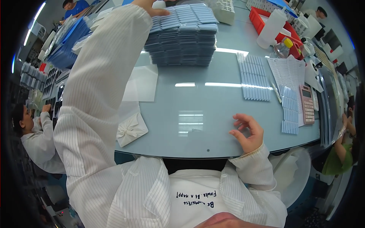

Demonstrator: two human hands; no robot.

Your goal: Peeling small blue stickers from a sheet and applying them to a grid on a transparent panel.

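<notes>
My left arm stretches far across the table, and my left hand (pixel 149 7) is at the top edge of the view. Its thumb points right, over the back left corner of a tall stack of clear-wrapped sheets of small pale-blue pieces (pixel 181 41). The other fingers are cut off by the edge, so any grip is hidden. Near the front edge of the table, my right hand (pixel 249 133) rests with its fingers loosely curved and apart, holding nothing. Two single pale-blue sheets lie to the right, a larger one (pixel 254 78) and a smaller one (pixel 289 110).
A white tissue pack (pixel 132 130) and a white sheet (pixel 146 83) lie left. At right are a pen (pixel 276 93), printed paper (pixel 285 70), a pink calculator (pixel 307 104), a white squeeze bottle (pixel 272 28) and a red tray (pixel 257 21). A co-worker (pixel 42 140) sits at left.
</notes>
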